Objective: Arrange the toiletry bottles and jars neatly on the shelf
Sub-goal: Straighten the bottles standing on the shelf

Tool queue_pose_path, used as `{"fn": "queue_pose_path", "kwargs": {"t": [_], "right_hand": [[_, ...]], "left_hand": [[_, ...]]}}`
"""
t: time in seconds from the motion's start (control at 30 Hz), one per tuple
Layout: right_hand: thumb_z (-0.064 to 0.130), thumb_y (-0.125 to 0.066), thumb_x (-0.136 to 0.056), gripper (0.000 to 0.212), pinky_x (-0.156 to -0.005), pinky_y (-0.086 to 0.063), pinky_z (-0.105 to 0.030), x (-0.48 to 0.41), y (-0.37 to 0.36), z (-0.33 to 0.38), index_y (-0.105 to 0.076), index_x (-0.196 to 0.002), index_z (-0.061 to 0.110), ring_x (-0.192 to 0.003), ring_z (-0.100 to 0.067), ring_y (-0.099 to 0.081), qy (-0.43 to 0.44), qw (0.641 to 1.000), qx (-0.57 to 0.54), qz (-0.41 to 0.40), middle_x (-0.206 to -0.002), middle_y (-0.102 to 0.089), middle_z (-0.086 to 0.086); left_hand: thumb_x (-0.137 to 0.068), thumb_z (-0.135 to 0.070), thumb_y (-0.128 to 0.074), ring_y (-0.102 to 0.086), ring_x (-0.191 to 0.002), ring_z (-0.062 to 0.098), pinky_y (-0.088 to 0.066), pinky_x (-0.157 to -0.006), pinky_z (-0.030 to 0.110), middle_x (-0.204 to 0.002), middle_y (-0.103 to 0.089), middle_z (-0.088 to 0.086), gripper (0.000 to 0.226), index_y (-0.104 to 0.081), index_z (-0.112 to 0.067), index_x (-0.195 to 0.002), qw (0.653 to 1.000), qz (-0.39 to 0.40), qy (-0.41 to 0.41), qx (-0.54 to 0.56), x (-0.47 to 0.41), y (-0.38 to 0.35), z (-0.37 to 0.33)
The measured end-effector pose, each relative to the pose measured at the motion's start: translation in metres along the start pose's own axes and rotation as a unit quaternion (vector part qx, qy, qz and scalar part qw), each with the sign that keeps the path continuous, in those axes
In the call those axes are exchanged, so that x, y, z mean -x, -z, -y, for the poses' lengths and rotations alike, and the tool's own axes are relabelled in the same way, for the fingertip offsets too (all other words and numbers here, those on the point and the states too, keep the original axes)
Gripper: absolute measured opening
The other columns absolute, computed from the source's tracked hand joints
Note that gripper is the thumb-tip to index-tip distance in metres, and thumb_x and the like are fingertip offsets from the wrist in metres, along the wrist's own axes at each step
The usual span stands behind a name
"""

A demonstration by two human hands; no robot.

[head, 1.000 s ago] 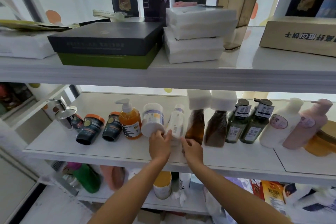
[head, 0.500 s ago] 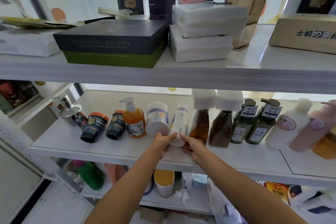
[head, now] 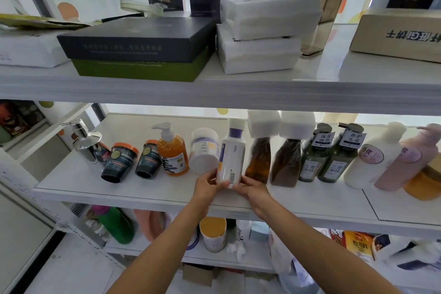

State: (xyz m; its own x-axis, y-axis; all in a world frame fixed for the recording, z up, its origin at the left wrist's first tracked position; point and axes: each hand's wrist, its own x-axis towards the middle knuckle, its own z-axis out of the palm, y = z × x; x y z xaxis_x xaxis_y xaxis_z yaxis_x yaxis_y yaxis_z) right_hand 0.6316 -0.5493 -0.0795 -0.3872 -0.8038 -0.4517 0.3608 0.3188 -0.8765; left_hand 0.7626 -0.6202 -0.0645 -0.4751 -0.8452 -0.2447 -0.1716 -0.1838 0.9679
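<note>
A white bottle with a purple band and a barcode [head: 232, 157] stands on the middle white shelf [head: 155, 191]. My left hand [head: 207, 185] and my right hand [head: 251, 187] both grip its base from either side. Left of it stand a white jar [head: 205, 150], an orange pump bottle [head: 172, 150], two dark jars with orange lids [head: 120, 161] and a chrome pump dispenser [head: 86, 143]. To its right stand two brown bottles with white caps [head: 260, 155], two dark green pump bottles [head: 313, 157], a white bottle [head: 372, 157] and a pink one [head: 405, 162].
The upper shelf [head: 214, 93] hangs low over the bottle tops and carries a dark box on a green one [head: 138, 45], white packs [head: 265, 31] and a cardboard box [head: 398, 33]. Below, the lower shelf holds a green bottle [head: 117, 224] and a yellow-lidded jar [head: 213, 234].
Both hands closed around the base of the white purple-banded bottle, and it now stands more upright and nearer the front edge. The camera has shifted slightly.
</note>
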Motion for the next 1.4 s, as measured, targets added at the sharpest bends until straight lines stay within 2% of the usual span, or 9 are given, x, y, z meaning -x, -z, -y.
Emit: {"fn": "queue_pose_path", "kwargs": {"t": [0.13,0.3,0.4,0.47,0.57,0.77,0.93,1.1,1.4], "right_hand": [[0.005,-0.067,-0.083,0.051,-0.103,-0.045,-0.035,0.004,0.001,-0.006,-0.054,-0.132,0.015,-0.109,-0.018,-0.057,0.052,0.996,0.052,-0.042,-0.119,-0.063,-0.003],[0.014,-0.069,-0.083,0.034,-0.1,-0.048,-0.037,-0.001,-0.004,-0.01,-0.065,-0.117,0.014,-0.101,-0.018,-0.058,0.056,0.987,0.056,-0.143,-0.112,-0.064,-0.001],[0.015,-0.073,-0.079,0.011,-0.08,-0.058,-0.031,-0.006,-0.007,-0.015,-0.067,-0.088,0.015,-0.088,-0.025,-0.068,0.051,0.979,0.007,-0.196,-0.1,-0.07,-0.01],[0.012,-0.072,-0.081,0.009,-0.063,-0.057,-0.02,-0.004,-0.009,-0.014,-0.064,-0.086,0.013,-0.081,-0.025,-0.07,0.056,0.976,-0.012,-0.208,-0.094,-0.07,-0.011],[0.01,-0.067,-0.085,0.007,-0.055,-0.055,-0.015,-0.003,-0.01,-0.013,-0.063,-0.088,0.014,-0.081,-0.024,-0.07,0.067,0.974,-0.019,-0.215,-0.093,-0.069,-0.009],[0.006,-0.058,-0.09,0.018,-0.079,-0.057,-0.029,-0.009,-0.014,-0.015,-0.067,-0.105,0.01,-0.088,-0.022,-0.066,0.054,0.973,0.024,-0.224,-0.101,-0.067,-0.008],[0.001,-0.057,-0.09,0.012,-0.064,-0.058,-0.028,-0.008,-0.013,-0.013,-0.064,-0.097,0.007,-0.074,-0.026,-0.068,0.051,0.971,-0.001,-0.234,-0.093,-0.067,-0.013],[0.003,-0.065,-0.084,0.016,-0.073,-0.057,-0.027,-0.005,-0.017,-0.016,-0.068,-0.098,0.012,-0.088,-0.021,-0.066,0.094,0.965,-0.005,-0.243,-0.099,-0.068,-0.007],[0.005,-0.066,-0.085,0.027,-0.083,-0.056,-0.03,-0.001,-0.023,-0.021,-0.068,-0.111,0.008,-0.091,-0.018,-0.062,0.13,0.958,0.001,-0.255,-0.108,-0.066,-0.007]], "left_hand": [[-0.075,-0.004,-0.075,-0.06,-0.096,0.01,-0.052,-0.069,0.01,-0.11,-0.062,0.0,0.049,-0.053,-0.014,-0.118,0.997,-0.036,-0.067,-0.03,0.004,-0.007,0.011],[-0.073,-0.011,-0.078,-0.059,-0.097,0.012,-0.05,-0.068,0.009,-0.113,-0.061,0.002,0.055,-0.052,-0.011,-0.121,0.991,-0.077,-0.085,-0.064,-0.003,-0.016,0.011],[-0.073,-0.016,-0.079,-0.058,-0.097,0.013,-0.048,-0.07,0.011,-0.115,-0.062,0.004,0.054,-0.053,-0.011,-0.12,0.988,-0.095,-0.09,-0.081,-0.007,-0.021,0.011],[-0.072,-0.018,-0.08,-0.058,-0.097,0.013,-0.046,-0.072,0.012,-0.113,-0.062,0.004,0.055,-0.051,-0.011,-0.118,0.986,-0.11,-0.086,-0.085,-0.009,-0.024,0.01],[-0.069,-0.022,-0.082,-0.057,-0.1,0.014,-0.047,-0.078,0.018,-0.112,-0.059,0.001,0.059,-0.046,-0.013,-0.115,0.983,-0.134,-0.072,-0.1,-0.013,-0.033,0.01],[-0.065,-0.025,-0.083,-0.056,-0.103,0.018,-0.051,-0.086,0.029,-0.112,-0.053,0.002,0.061,-0.04,-0.018,-0.108,0.961,-0.212,-0.055,-0.168,-0.02,-0.051,0.018],[-0.069,-0.016,-0.079,-0.051,-0.105,0.024,-0.051,-0.085,0.033,-0.112,-0.048,0.01,0.057,-0.039,-0.01,-0.108,0.94,-0.22,-0.087,-0.246,-0.019,-0.054,0.022],[-0.07,-0.031,-0.08,-0.053,-0.102,0.015,-0.051,-0.083,0.029,-0.115,-0.051,0.002,0.068,-0.038,-0.014,-0.121,0.966,-0.148,-0.105,-0.184,-0.019,-0.037,0.028],[-0.081,-0.012,-0.071,-0.062,-0.094,0.011,-0.047,-0.082,0.019,-0.104,-0.068,0.001,0.031,-0.061,-0.014,-0.11,0.973,-0.136,-0.107,-0.152,-0.016,-0.022,0.028]]}}
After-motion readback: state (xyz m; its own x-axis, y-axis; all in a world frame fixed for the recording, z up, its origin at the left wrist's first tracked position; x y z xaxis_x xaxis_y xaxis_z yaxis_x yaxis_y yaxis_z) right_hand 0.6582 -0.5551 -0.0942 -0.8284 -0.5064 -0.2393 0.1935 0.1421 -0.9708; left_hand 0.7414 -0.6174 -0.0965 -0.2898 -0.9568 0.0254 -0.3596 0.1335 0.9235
